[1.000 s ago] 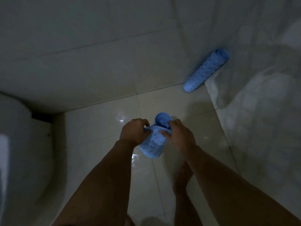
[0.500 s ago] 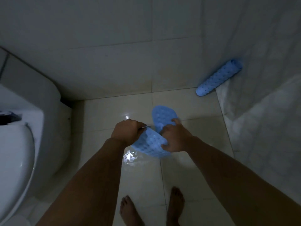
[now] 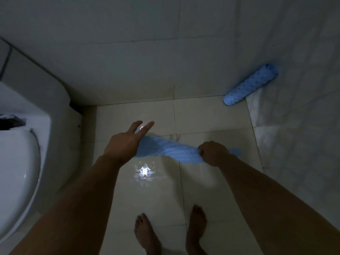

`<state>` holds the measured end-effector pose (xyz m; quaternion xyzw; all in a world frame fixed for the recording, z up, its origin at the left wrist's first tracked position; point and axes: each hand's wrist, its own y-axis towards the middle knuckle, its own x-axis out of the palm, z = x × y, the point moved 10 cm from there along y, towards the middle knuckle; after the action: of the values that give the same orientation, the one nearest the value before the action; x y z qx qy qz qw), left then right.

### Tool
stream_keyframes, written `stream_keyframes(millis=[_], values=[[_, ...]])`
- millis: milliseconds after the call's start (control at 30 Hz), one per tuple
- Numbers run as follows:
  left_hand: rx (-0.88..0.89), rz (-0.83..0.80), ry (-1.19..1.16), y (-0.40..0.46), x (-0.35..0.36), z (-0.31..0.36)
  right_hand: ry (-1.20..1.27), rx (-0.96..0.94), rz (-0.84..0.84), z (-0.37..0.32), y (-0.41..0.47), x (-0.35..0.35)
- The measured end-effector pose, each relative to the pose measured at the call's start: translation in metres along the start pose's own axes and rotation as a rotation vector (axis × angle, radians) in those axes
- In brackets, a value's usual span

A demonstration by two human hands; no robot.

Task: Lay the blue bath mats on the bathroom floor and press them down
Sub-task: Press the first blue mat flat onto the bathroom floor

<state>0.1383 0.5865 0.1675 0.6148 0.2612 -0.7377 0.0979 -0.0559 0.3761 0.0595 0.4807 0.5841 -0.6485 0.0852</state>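
Note:
A blue perforated bath mat point(image 3: 169, 150) is stretched out flat between my hands, hanging a little above the wet tiled floor point(image 3: 147, 196). My left hand point(image 3: 127, 142) is at its left end with fingers spread, the mat against its palm side. Closed on the mat's right part is my right hand point(image 3: 213, 152); a short blue end sticks out past it. A second blue mat point(image 3: 251, 84), still rolled, leans in the far right corner against the wall.
A white toilet point(image 3: 22, 162) with its cistern fills the left side. Tiled walls close the far side and the right. My bare feet point(image 3: 171, 230) stand on the glossy floor near the bottom edge. A light glare shines on the floor below the mat.
The mat has gone from a curled roll held between both hands to spread out sideways. My hands have moved apart, and my left hand's fingers have opened.

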Motion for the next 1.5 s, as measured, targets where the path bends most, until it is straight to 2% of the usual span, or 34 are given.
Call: stream_keyframes(millis=[67,133,267,400,467,533,667,733,800,900,1067,1167,1300,1400,1500], values=[[0.05,-0.108,0.12,-0.003,0.014,-0.007,0.045,-0.024,0.038,-0.012,-0.003,-0.003],[0.015,-0.203,0.151,-0.008,0.029,-0.02,0.08,-0.05,0.102,-0.022,-0.005,-0.004],[-0.074,-0.199,0.132,-0.022,0.032,-0.035,0.149,-0.057,0.191,-0.02,-0.015,0.002],[0.181,0.013,0.268,-0.042,0.035,-0.011,0.207,-0.01,0.165,-0.01,-0.029,0.02],[0.309,0.059,0.292,-0.055,0.051,-0.001,0.225,-0.013,0.2,-0.009,-0.041,0.025],[0.368,0.016,0.299,-0.067,0.069,0.002,0.242,-0.022,0.224,-0.007,-0.046,0.032],[0.352,-0.056,0.348,-0.078,0.08,-0.002,0.156,0.043,0.194,-0.01,-0.05,0.045],[0.378,-0.08,0.387,-0.077,0.08,0.002,0.048,0.068,0.129,-0.012,-0.053,0.053],[0.383,-0.217,0.389,-0.076,0.079,0.004,-0.023,0.075,0.075,-0.012,-0.055,0.059],[0.25,-0.441,0.308,-0.08,0.08,-0.01,-0.028,0.083,0.034,-0.009,-0.055,0.059],[0.033,-0.537,0.159,-0.081,0.087,-0.034,-0.186,0.1,-0.052,-0.01,-0.056,0.07],[-0.044,-0.573,0.012,-0.073,0.095,-0.048,-0.139,0.137,-0.067,-0.013,-0.045,0.062],[-0.103,-0.561,0.1,-0.02,0.108,-0.09,-0.117,0.132,-0.014,-0.019,0.008,0.017],[-0.258,-0.446,0.174,0.025,0.1,-0.119,-0.139,0.154,0.143,-0.032,0.059,-0.03],[-0.325,-0.356,0.195,0.051,0.094,-0.119,-0.13,0.154,0.187,-0.05,0.092,-0.051]])
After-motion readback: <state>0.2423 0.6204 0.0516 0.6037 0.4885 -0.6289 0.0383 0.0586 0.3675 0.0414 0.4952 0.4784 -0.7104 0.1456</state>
